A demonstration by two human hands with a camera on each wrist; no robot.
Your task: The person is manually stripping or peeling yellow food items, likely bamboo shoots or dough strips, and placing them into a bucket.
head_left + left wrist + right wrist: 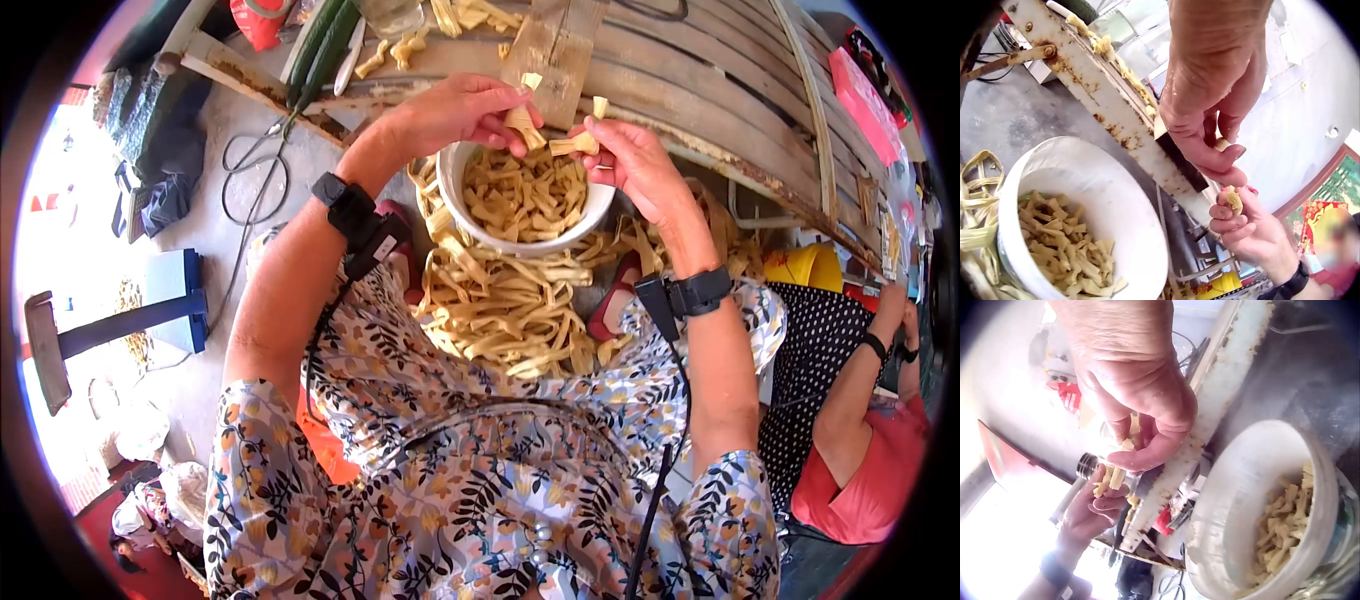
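My left hand [470, 112] pinches a pale yellow tofu-skin knot [522, 124] with flared ends, over the back rim of a white bucket [451, 185]. Close beside it, my right hand [640, 168] holds another tofu-skin knot [575, 146] between thumb and fingers. In the right wrist view, a short tied piece [1119, 477] sticks out below the right fingertips. Many knotted pieces [525, 195] lie in the bucket beneath both hands. Around the bucket's near side spreads a heap of long tofu-skin strips [500, 310], between my feet.
A slatted bench [700, 95] with a rusty metal frame stands just beyond the bucket, bearing a wooden board [555, 50], loose knots [408, 48] and dark green cucumbers [325, 50]. A yellow bucket [805, 266] and another person [850, 450] are at the right. A cable [255, 180] lies on the floor.
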